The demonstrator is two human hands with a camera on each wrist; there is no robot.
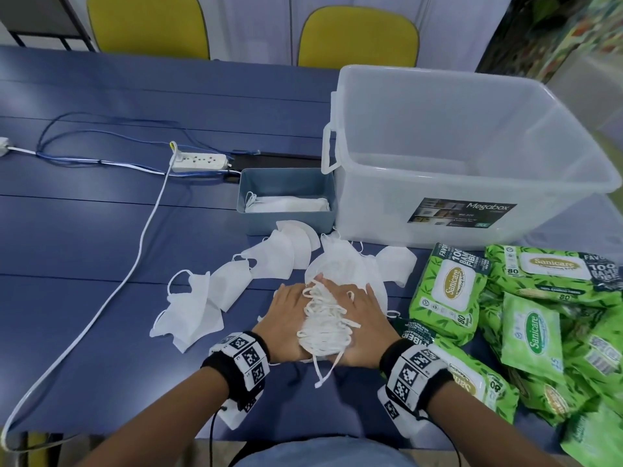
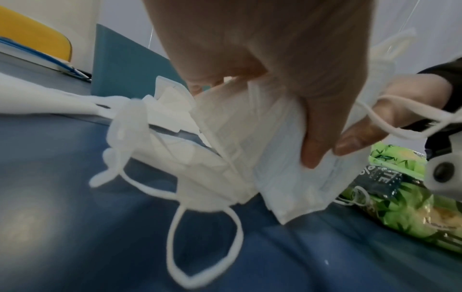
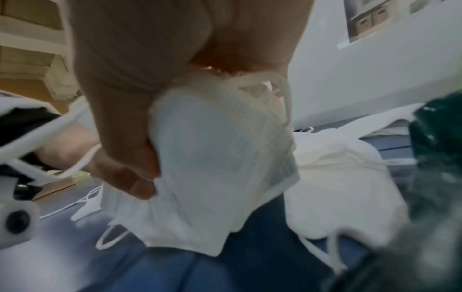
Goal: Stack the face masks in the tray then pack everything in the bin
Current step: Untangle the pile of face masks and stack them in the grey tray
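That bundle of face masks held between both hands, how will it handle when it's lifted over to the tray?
The bundle of face masks probably flexes and splays, since its thin layers fan apart below the left hand. It looks light. Loose ear loops dangle and may snag on the masks lying on the table.

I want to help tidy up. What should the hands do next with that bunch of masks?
Probably lift the bunch of masks, gripped by the left hand and right hand, into the tray, which already holds some. More masks lie loose on the table.
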